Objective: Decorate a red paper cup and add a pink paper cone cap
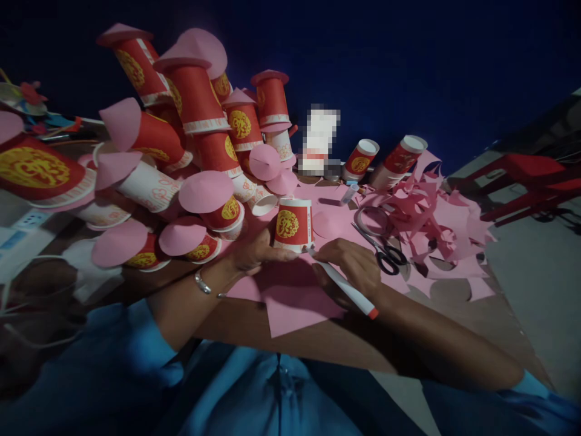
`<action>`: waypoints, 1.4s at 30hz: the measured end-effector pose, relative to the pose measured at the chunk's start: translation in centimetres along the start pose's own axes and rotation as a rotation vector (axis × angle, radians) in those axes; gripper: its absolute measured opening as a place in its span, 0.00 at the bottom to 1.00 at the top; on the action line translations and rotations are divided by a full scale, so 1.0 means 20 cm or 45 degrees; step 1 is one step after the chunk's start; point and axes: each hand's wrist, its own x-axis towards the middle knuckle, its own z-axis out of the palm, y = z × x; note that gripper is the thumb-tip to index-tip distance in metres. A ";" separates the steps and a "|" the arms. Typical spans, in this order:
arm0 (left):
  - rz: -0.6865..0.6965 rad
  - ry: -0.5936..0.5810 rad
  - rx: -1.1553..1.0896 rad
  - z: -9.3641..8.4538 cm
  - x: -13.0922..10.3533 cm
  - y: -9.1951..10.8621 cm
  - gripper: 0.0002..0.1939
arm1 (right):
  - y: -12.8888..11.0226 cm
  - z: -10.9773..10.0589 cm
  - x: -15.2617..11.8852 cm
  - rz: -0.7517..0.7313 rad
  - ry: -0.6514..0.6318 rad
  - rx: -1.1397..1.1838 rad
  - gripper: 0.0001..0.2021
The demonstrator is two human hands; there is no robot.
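A red paper cup (pixel 304 219) with a gold emblem stands upside down on pink paper (pixel 299 306). My left hand (pixel 261 251) grips its lower left side, thumb along the bottom rim; its other fingers are partly hidden. Closed around a white marker pen (pixel 347 288) with a red end, my right hand (pixel 354 266) holds the tip low by the cup's rim, at the paper. I cannot tell whether the tip touches. A pink paper cone (pixel 327 224) lies just right of the cup. Scissors (pixel 380 247) rest beyond my right hand.
Several red cups with pink cone tops (pixel 200 100) are piled at the left. Pink paper scraps (pixel 447 221) heap up at the right. Two more cups (pixel 361 162) stand at the back, near a blurred-out pale object (pixel 321 136). A red stool (pixel 535 172) is beyond the table's right edge.
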 end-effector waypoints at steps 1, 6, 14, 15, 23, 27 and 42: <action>0.002 -0.002 -0.005 0.00 0.00 0.00 0.45 | 0.00 0.00 0.00 0.010 0.003 -0.008 0.08; -0.002 0.002 -0.001 0.00 0.00 0.00 0.48 | -0.01 -0.01 0.01 0.024 0.003 -0.034 0.08; -0.017 0.049 -0.004 0.00 0.01 0.00 0.49 | -0.03 -0.01 0.01 -0.040 0.006 0.004 0.08; -0.020 0.052 -0.002 0.01 0.01 0.00 0.49 | -0.03 -0.01 0.01 -0.044 -0.001 0.005 0.08; -0.043 0.018 0.039 0.03 0.00 0.01 0.46 | -0.02 0.00 -0.01 -0.069 -0.019 -0.006 0.06; -0.041 0.024 0.063 0.03 0.00 0.01 0.45 | -0.02 0.01 -0.01 -0.055 -0.030 -0.014 0.06; -0.018 -0.002 0.115 0.04 0.00 0.02 0.42 | -0.02 0.01 -0.01 -0.059 -0.019 0.008 0.08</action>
